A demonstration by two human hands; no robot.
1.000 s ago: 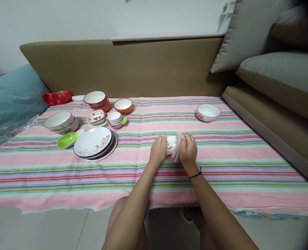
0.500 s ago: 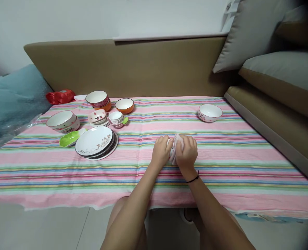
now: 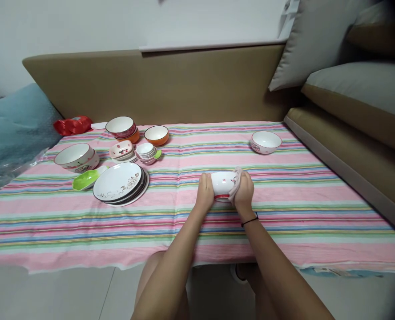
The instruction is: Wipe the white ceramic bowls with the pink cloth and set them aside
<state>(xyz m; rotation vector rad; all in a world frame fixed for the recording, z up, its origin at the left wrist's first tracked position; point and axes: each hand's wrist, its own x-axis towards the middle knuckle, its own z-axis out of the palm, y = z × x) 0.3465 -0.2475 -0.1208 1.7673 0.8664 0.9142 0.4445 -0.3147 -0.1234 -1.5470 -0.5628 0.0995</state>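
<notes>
White bowl (image 3: 223,183) (red-footed, upright) sits gripped between left hand (image 3: 204,192) and right hand (image 3: 243,194), whose fingers press a pink cloth (image 3: 235,183).

Both hands (image 3: 224,192) cupped, forearms extended

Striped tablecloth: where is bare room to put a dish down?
Free: between the hands' small white bowl and the lone white bowl, and the near strip. Crowded: far left, around the stacked white plates.

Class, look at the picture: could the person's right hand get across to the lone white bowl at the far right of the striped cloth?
Probably yes: bare striped cloth lies between the right hand and that white bowl. But the hand now presses a pink cloth against another bowl.
</notes>
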